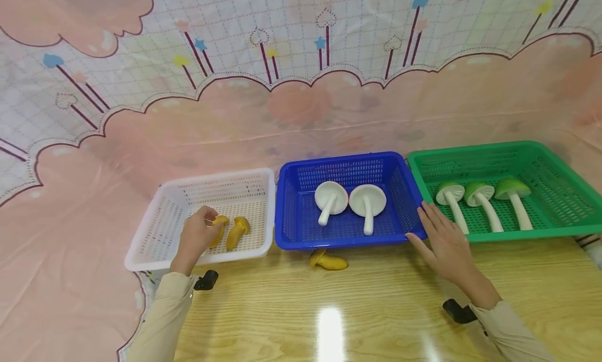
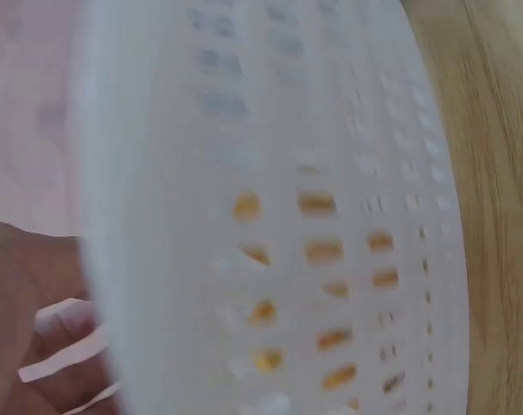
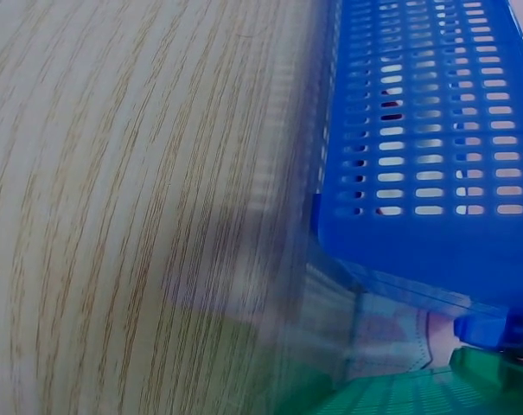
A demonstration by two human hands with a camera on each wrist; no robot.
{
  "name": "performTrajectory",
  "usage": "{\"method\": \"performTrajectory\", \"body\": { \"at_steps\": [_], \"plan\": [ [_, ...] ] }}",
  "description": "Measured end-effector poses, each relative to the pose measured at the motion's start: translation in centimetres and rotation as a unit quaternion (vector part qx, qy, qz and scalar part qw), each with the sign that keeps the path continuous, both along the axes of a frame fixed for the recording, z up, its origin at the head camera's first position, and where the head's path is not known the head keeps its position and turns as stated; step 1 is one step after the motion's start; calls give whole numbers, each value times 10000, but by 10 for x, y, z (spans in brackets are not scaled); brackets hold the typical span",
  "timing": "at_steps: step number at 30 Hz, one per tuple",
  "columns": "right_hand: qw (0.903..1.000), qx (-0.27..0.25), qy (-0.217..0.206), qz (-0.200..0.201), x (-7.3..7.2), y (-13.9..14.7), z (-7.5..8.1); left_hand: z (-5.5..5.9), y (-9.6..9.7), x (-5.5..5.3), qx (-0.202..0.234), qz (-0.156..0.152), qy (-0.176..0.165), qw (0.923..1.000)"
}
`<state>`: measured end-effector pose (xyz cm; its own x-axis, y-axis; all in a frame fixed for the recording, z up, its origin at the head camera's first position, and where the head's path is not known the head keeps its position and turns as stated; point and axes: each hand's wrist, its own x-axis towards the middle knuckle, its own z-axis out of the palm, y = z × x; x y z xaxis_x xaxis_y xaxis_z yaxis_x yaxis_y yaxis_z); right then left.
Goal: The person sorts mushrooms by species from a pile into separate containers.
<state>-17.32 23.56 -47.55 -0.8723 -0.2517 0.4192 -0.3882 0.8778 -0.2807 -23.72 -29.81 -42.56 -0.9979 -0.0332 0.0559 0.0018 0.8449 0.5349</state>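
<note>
My left hand reaches over the front of the white basket, thumb and fingers pinching a yellow toy mushroom near its cap. Beside it in the basket lies a second yellow mushroom. In the left wrist view the basket wall partly hides the hand, and yellow patches show through its holes. My right hand rests its straight fingers and thumb on the near right corner of the blue basket; the right wrist view does not show this hand clearly.
Two white mushrooms lie in the blue basket. The green basket at right holds several green-capped mushrooms. Another yellow mushroom lies on the wooden table, before the blue basket. A patterned cloth hangs behind.
</note>
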Motion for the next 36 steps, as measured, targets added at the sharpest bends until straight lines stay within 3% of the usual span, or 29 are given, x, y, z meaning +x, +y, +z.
{"method": "performTrajectory", "body": {
  "at_steps": [4,9,13,19,27,30,34,36],
  "plan": [
    [10000,-8,-16,-10,0,-1,1,4,10,9,417,-72,616,9972],
    [10000,3,-56,12,-1,-3,1,11,22,27,890,75,1038,9906],
    [10000,33,-15,-2,-2,-3,0,14,34,44,1263,88,1445,9814],
    [10000,28,-44,-62,-3,-3,0,14,54,63,1664,-170,1868,9681],
    [9999,15,-96,-110,0,-3,1,13,86,78,1986,-826,1619,9631],
    [9999,14,-76,-111,0,-3,1,19,102,86,2168,-1185,1493,9574],
    [9999,23,-99,-120,-1,-2,1,32,124,98,2372,-1592,1092,9521],
    [9999,27,-95,-133,-1,-2,1,32,134,102,2555,-1673,748,9493]
  ]
}}
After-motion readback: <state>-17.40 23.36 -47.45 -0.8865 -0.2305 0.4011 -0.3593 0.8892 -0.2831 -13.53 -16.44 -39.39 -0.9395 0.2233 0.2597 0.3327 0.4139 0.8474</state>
